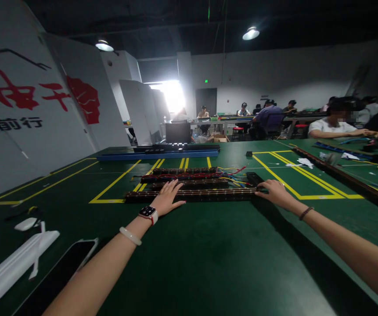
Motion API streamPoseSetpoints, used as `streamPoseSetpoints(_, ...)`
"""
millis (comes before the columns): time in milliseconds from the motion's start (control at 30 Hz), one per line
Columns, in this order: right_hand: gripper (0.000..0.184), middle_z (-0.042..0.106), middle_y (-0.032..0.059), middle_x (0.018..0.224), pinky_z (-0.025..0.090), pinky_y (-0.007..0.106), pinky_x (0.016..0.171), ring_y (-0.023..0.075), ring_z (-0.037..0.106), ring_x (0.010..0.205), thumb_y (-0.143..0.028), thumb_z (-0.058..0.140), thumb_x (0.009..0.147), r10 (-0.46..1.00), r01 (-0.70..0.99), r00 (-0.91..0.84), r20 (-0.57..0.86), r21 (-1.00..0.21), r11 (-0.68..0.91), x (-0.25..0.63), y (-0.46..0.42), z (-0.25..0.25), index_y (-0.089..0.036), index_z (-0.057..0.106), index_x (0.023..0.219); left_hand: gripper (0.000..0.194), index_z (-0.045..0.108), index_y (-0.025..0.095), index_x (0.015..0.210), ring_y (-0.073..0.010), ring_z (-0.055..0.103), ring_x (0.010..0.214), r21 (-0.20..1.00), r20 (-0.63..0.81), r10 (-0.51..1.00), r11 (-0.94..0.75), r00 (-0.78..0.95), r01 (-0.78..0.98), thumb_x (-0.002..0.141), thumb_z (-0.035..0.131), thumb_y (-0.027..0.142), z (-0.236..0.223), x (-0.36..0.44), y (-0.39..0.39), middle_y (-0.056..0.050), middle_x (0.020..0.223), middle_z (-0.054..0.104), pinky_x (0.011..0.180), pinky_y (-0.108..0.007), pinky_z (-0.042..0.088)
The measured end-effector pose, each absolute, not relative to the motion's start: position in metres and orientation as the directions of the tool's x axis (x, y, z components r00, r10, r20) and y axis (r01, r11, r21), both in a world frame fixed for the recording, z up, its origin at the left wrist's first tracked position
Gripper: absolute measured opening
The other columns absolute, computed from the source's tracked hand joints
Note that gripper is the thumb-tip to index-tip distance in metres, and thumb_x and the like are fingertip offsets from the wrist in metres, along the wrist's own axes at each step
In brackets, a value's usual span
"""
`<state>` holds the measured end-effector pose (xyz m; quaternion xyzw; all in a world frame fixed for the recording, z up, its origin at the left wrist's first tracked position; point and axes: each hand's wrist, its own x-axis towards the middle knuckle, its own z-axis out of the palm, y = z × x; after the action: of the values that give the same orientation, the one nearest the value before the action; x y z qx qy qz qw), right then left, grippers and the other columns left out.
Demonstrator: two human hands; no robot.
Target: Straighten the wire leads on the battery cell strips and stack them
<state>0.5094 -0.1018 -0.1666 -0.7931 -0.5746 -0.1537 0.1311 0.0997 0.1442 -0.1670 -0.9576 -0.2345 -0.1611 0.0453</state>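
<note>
A long dark bar (215, 194) with thin bright lines along its length lies across the green table in front of me. My left hand (167, 197) rests over its left part, palm down with the fingers spread. At the bar's right end, my right hand (274, 193) has its fingers pinched together on the end; what exactly lies between the fingertips is partly hidden. A small black box (254, 178) sits just behind that end. Behind the bar are several similar dark bars (189, 176), with red, blue and yellow wires (236, 175) at their right ends.
Yellow tape lines (109, 201) mark the green table (202, 263). At lower left lie a phone-like dark slab (63, 272) and a white folded object (17, 267). Blue-edged long parts (159, 155) lie at the far edge. A co-worker (336, 120) sits at the right, near another long bar (343, 177).
</note>
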Motion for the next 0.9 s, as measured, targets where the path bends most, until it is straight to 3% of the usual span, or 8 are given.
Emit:
streamPoseSetpoints(100,0.051,0.056,0.0117,0.108,0.037,0.042,0.090,0.0274,0.051,0.104,-0.059,0.049,0.081,0.848,0.970,0.240,0.473,-0.080,-0.230,0.501,-0.088,-0.142,-0.021,0.061,0.114,0.080,0.029,0.016,0.144,-0.0265,0.020,0.139,-0.006,0.318,0.415,-0.898,0.852,0.440,0.083,0.034,0.069,-0.169,0.121,0.155,-0.011,0.150,0.021,0.115,-0.042,0.011)
streamPoseSetpoints(200,0.054,0.054,0.0121,0.114,0.039,0.037,0.093,0.0239,0.050,0.107,-0.058,0.045,0.085,0.824,0.974,0.201,0.529,-0.197,-0.111,0.485,-0.053,-0.108,-0.018,0.057,0.120,0.087,0.031,0.013,0.142,-0.0282,0.023,0.138,0.019,0.295,0.416,-0.902,0.860,0.430,0.079,0.038,0.072,-0.171,0.136,0.165,-0.014,0.148,0.026,0.115,-0.042,0.011)
streamPoseSetpoints(300,0.048,0.057,0.0113,0.110,0.041,0.033,0.089,0.0210,0.055,0.098,-0.054,0.047,0.086,0.908,0.978,0.120,0.401,-0.206,-0.038,0.468,-0.001,-0.091,-0.016,0.061,0.112,0.094,0.033,0.010,0.141,-0.0297,0.026,0.136,0.046,0.256,0.435,-0.897,0.863,0.439,0.075,0.040,0.076,-0.172,0.143,0.172,-0.015,0.146,0.030,0.114,-0.043,0.013)
streamPoseSetpoints(367,0.044,0.057,0.0106,0.111,0.041,0.032,0.090,0.0213,0.054,0.101,-0.051,0.049,0.087,0.957,0.986,0.080,0.281,-0.161,-0.035,0.457,0.039,-0.093,-0.016,0.061,0.111,0.096,0.034,0.009,0.140,-0.0297,0.027,0.135,0.055,0.243,0.439,-0.897,0.865,0.439,0.074,0.038,0.078,-0.172,0.144,0.174,-0.015,0.145,0.031,0.114,-0.044,0.014)
streamPoseSetpoints(567,0.051,0.056,0.0142,0.118,0.041,0.029,0.090,0.0229,0.054,0.106,-0.050,0.055,0.084,0.976,0.982,0.110,0.191,-0.175,-0.076,0.438,0.142,-0.127,-0.014,0.056,0.120,0.100,0.037,0.008,0.137,-0.0292,0.030,0.133,0.062,0.274,0.450,-0.890,0.850,0.451,0.070,0.038,0.082,-0.176,0.145,0.176,-0.015,0.143,0.035,0.114,-0.044,0.015)
streamPoseSetpoints(767,0.051,0.063,0.0098,0.104,0.043,0.023,0.071,0.0185,0.060,0.089,-0.058,0.053,0.082,0.988,0.970,0.117,0.101,-0.224,-0.092,0.428,0.187,-0.151,-0.016,0.057,0.111,0.095,0.040,0.010,0.131,-0.0288,0.036,0.128,0.085,0.332,0.444,-0.893,0.832,0.442,0.068,0.043,0.081,-0.179,0.148,0.180,-0.016,0.135,0.042,0.112,-0.043,0.023)
streamPoseSetpoints(900,0.050,0.064,0.0095,0.099,0.041,0.023,0.069,0.0186,0.059,0.085,-0.060,0.052,0.081,0.982,0.968,0.163,0.098,-0.209,-0.140,0.428,0.191,-0.153,-0.016,0.059,0.103,0.093,0.043,0.011,0.126,-0.0303,0.039,0.124,0.119,0.328,0.469,-0.882,0.820,0.457,0.065,0.046,0.082,-0.177,0.152,0.181,-0.015,0.131,0.044,0.108,-0.044,0.028)
